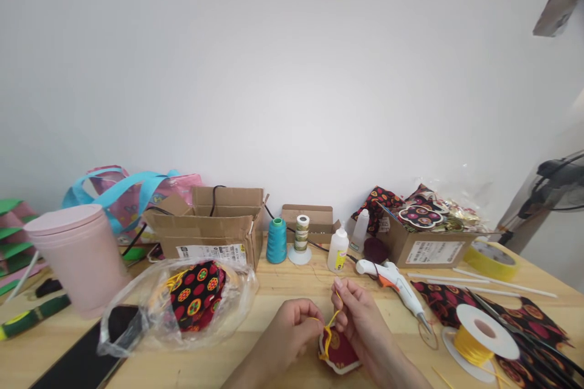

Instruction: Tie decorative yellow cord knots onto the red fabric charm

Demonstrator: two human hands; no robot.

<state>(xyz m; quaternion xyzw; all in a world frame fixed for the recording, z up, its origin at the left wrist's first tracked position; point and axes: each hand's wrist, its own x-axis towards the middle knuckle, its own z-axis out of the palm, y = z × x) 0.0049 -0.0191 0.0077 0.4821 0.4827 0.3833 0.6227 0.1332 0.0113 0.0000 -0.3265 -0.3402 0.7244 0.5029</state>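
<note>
Low in the middle of the head view, a dark red fabric piece with a pale edge (341, 354) lies on the wooden table. A yellow cord (328, 340) runs from its left side. My left hand (298, 329) is closed with thumb and fingers pinching the cord, left of the fabric piece. On the other side, my right hand (358, 310) pinches another stretch of the same cord between thumb and forefinger, a little higher. Part of the fabric piece is hidden behind my right hand.
A hot glue gun (395, 282), a spool of yellow cord (486, 334) and patterned fabric (438, 304) are at right. A glue bottle (338, 250) and teal thread cone (276, 242) stand ahead. Left are a plastic bag (146, 310), phone (77, 355) and pink cup (79, 261).
</note>
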